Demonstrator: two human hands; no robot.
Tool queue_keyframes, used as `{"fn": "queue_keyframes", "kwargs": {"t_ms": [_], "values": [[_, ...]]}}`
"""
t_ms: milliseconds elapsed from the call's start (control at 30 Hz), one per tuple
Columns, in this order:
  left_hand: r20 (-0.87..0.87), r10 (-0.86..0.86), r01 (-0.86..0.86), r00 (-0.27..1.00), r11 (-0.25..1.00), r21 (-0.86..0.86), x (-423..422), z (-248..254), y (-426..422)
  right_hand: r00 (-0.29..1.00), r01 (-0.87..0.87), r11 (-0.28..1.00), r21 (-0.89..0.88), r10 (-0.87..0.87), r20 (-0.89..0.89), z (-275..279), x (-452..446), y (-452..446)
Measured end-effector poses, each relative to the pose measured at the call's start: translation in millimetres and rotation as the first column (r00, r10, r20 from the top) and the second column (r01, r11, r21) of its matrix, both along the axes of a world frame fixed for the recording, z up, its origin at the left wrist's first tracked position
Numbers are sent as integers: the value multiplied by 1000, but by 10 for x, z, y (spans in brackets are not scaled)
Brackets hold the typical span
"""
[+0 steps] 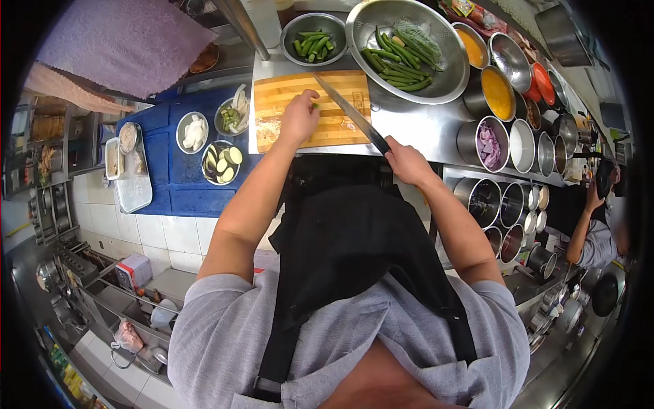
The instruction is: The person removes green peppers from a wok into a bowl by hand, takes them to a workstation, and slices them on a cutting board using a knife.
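Two steel bowls (449, 60) hold okra (409, 86) — right hand (405, 162) grips knife (347, 108), left hand (300, 118) curls, its hold unclear.

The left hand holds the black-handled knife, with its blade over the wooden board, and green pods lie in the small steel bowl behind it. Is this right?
The hand is wrong: the head view shows the knife in the right hand. The blade over the board and the pods in the small bowl are correct.

The long, shiny knife (346, 105) in the right hand (407, 163) points far and left over the stripy wooden board (272, 99) on the table (412, 126).
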State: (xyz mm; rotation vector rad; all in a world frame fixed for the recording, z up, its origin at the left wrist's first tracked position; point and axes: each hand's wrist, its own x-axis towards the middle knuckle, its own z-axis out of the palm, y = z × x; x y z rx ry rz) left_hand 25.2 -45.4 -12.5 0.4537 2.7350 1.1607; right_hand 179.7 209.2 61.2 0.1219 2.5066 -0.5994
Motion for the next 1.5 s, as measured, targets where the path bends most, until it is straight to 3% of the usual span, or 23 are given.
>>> {"fn": "queue_keyframes", "kwargs": {"t_ms": [67,100,167,233,300,633,867,967,1000,1133,1233,1300,1433,1500], "values": [[201,25,-88,979,945,314,-124,-153,-80,1000,23,1000,20,-24,12,124,52,-39],[205,24,-89,978,945,315,-155,-181,-151,1000,3,999,35,-3,1,166,77,-78],[-24,-74,77,997,986,150,-204,-230,-292,1000,-23,998,51,23,-11,234,113,-120],[-15,-71,72,997,991,114,-176,-163,-336,993,-117,990,77,118,-3,284,119,-151],[-177,-155,166,972,985,44,-155,-205,-388,991,-136,988,75,136,3,332,140,-165],[-173,-95,101,980,994,28,-4,-217,-379,990,-134,990,52,132,46,431,285,-228],[-188,-141,141,972,990,-13,-21,-193,-443,991,-121,993,14,120,53,31,245,-211],[-192,-182,164,964,981,-107,-5,-185,-577,995,-94,988,-121,91,-29,156,296,-36],[-214,-212,182,954,972,-150,-1,-161,-573,1000,0,985,-172,1,3,244,329,8],[-342,-297,293,892,954,-64,113,149,-376,978,209,936,-284,-193,84,236,475,236],[-219,-361,334,906,931,-150,32,-16,-196,954,299,888,-349,-281,102,39,575,294],[-281,-390,354,877,919,-173,-8,-51,-165,946,323,872,-368,-310,97,-59,631,317],[-332,-392,402,858,915,-40,-190,148,-221,948,313,875,-369,-308,74,-185,733,331],[-277,-222,253,935,964,80,-415,293,-165,951,307,879,-364,-298,82,-240,813,339]]}}
